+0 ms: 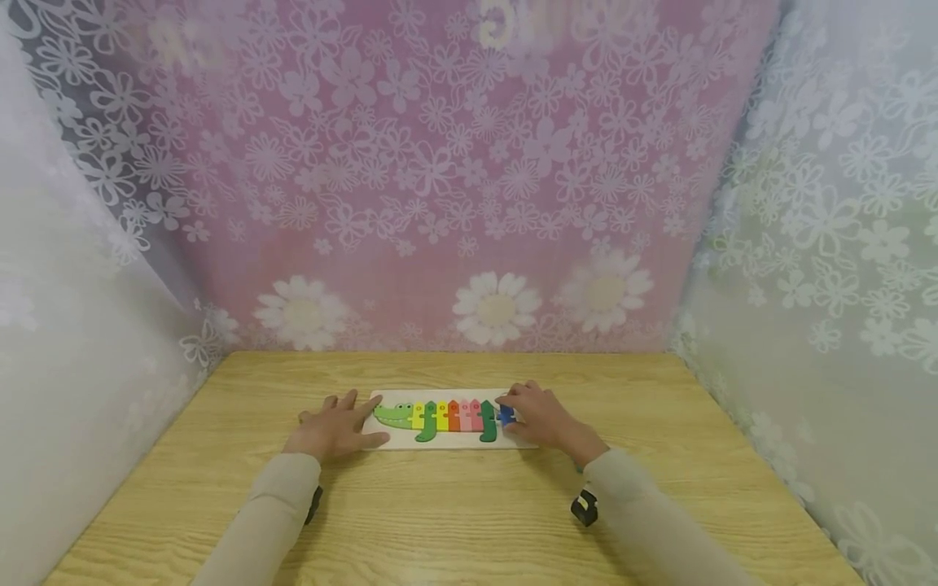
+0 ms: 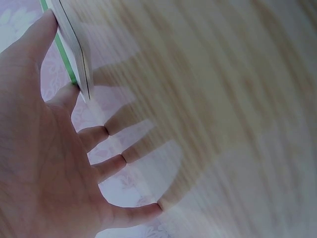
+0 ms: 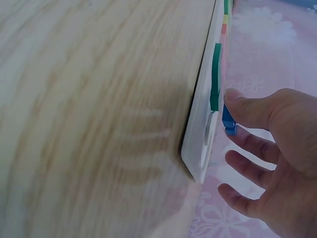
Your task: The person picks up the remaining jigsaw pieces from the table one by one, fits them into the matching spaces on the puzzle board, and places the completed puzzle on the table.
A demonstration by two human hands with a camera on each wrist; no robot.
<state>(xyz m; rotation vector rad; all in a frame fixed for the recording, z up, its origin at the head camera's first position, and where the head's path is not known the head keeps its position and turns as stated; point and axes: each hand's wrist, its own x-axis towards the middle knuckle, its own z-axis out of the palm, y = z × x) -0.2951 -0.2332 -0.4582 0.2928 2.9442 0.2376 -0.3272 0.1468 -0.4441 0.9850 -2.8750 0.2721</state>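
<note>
A white puzzle board [image 1: 447, 443] lies on the table with a crocodile made of coloured pieces: a light green head [image 1: 394, 417], then yellow, green, orange, pink and red body pieces, and a dark green leg piece [image 1: 488, 422]. My right hand [image 1: 544, 415] pinches a blue puzzle piece [image 3: 228, 120] between thumb and fingers, over the board's right end beside the dark green leg. My left hand [image 1: 333, 427] is spread at the board's left end; its thumb and index finger touch the board's edge, while the other fingertips rest on the table.
The wooden table [image 1: 440, 521] runs back to a pink floral curtain [image 1: 440, 163]. Pale floral curtains close in both sides. A black wrist camera [image 1: 585, 508] is strapped below the right sleeve.
</note>
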